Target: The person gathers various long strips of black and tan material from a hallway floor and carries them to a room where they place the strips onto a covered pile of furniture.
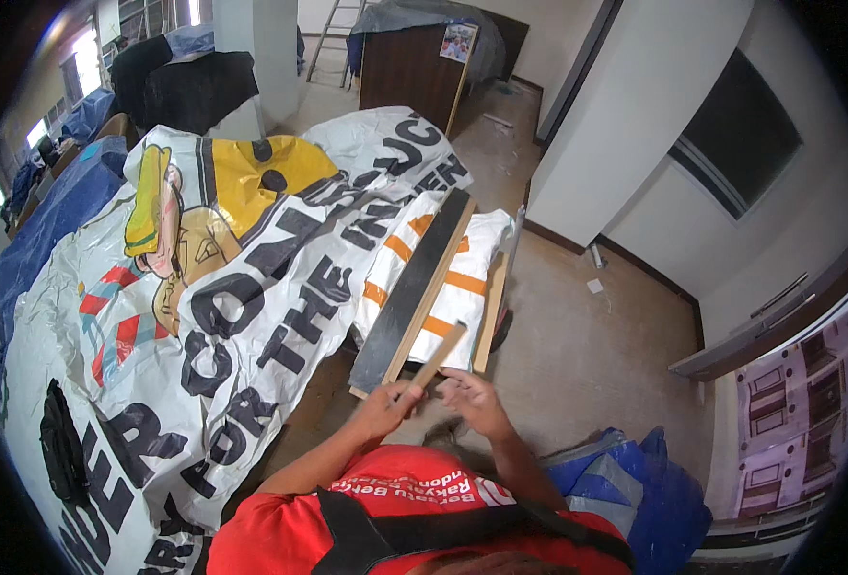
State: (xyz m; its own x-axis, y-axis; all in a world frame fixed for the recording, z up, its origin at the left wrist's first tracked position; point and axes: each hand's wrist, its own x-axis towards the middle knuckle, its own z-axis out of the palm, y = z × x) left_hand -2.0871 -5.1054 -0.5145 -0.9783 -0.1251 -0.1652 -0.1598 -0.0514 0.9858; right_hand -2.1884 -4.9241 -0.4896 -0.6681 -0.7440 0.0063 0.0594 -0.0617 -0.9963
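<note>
Low in the middle of the view, my left hand [393, 404] is closed around the lower end of a short flat wooden strip [439, 353], which points up and to the right. Just right of it, my right hand [473, 404] has its fingers apart and a finger extended near the strip; I see nothing held in it. Beyond my hands, a long black-faced board [416, 287] with pale wooden edges lies slanted over white sheeting with orange stripes [462, 282]. A pale wooden board [492, 309] stands along the sheeting's right side.
A large printed white banner [251, 302] covers the things on the left, with a black bag [63, 445] on it. Blue tarpaulin [625, 496] is bunched at lower right. A brown cabinet [413, 75] and a ladder [334, 43] stand at the back; a column [632, 108] rises at right.
</note>
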